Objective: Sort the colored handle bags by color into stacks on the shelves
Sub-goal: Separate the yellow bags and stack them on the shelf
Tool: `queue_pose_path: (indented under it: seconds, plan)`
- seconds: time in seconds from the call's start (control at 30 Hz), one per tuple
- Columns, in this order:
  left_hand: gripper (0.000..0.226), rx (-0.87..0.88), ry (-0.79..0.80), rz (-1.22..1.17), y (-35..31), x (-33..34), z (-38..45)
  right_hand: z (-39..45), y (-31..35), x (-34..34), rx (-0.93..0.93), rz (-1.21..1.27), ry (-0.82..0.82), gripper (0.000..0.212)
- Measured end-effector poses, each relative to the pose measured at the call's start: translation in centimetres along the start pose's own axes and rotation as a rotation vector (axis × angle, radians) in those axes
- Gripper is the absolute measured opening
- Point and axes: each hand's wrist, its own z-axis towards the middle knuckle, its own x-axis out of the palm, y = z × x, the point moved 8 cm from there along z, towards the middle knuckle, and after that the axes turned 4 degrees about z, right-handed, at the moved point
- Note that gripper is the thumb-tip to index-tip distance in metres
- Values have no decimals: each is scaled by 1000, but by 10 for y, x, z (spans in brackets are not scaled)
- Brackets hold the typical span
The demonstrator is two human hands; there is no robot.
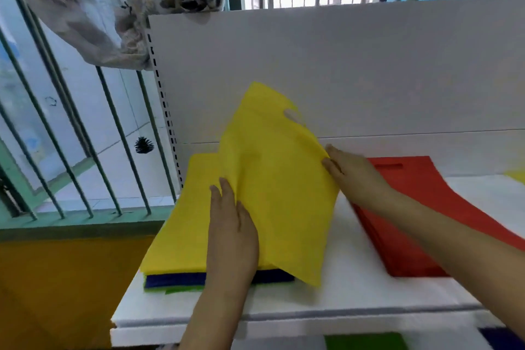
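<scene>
A yellow handle bag (272, 179) is lifted off a mixed pile on the white shelf (355, 287), its cut-out handle pointing up and back. My left hand (231, 233) grips its left edge, and my right hand (352, 173) pinches its right edge. Beneath it lies another yellow bag (181, 230), then a blue bag (176, 280) and a green bag (181, 289) whose edges peek out at the front. A stack of red bags (420, 216) lies to the right, partly behind my right forearm.
The shelf's white back panel (341, 65) rises behind the bags. A yellow corner (517, 175) shows at the far right. On a lower shelf, green (366, 341) and blue (502, 338) bags appear. Green window bars (85, 150) and hanging cloth (108, 3) stand to the left.
</scene>
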Motion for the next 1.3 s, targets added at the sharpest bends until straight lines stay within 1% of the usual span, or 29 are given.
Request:
queue_pose_path:
  seconds: [0.07,0.13,0.2,0.27,0.37,0.4,0.47,0.53,0.6,0.7,0.77,0.83,0.9,0.93,1.0,1.07,1.1,1.17,1.23,1.3]
  plan:
    - [53,-22,85,-231,-21,26,-9,-25,-21,-34,42,29,-79,40]
    - [55,-10,192,-343,-43,59,-22,-52,-49,-65,112,53,-133,37]
    - [63,3,279,-402,-64,94,-37,-84,-82,-94,190,88,-171,35]
    - [70,-19,358,-454,-83,133,-53,-120,-120,-125,243,128,-222,34]
    - [75,-36,439,-473,-114,192,-77,-169,-183,-172,330,102,-275,35]
    - [72,-22,448,-479,-128,212,-85,-184,-207,-189,364,87,-297,37]
    - [57,8,440,-467,-153,249,-102,-210,-253,-220,422,60,-346,37]
    - [43,43,390,-405,-180,292,-122,-239,-303,-254,477,55,-397,32]
    - [38,61,347,-380,-211,340,-144,-267,-354,-286,518,53,-433,27]
    - [40,59,311,-416,-252,405,-174,-304,-423,-323,577,36,-475,27]
    - [47,4,294,-414,-272,439,-189,-323,-467,-342,625,17,-483,30]
    - [58,-66,334,-391,-282,473,-198,-333,-507,-357,661,17,-492,32]
    - [65,-91,426,-314,-289,507,-202,-333,-542,-368,682,29,-491,34]
    - [65,-59,475,-241,-294,524,-201,-329,-561,-372,686,39,-483,35]
    - [53,7,562,-64,-298,552,-199,-313,-592,-373,683,41,-450,38]
    - [37,40,608,129,-293,575,-189,-292,-617,-366,641,27,-405,42]
    - [31,61,638,247,-289,588,-183,-279,-628,-361,598,12,-370,44]
    - [26,76,719,474,-281,613,-170,-253,-645,-345,506,-38,-232,47]
    - [31,54,760,594,-274,631,-156,-229,-660,-328,419,-94,-79,47]
    - [36,37,761,664,-273,643,-142,-208,-671,-321,355,-102,-14,45]
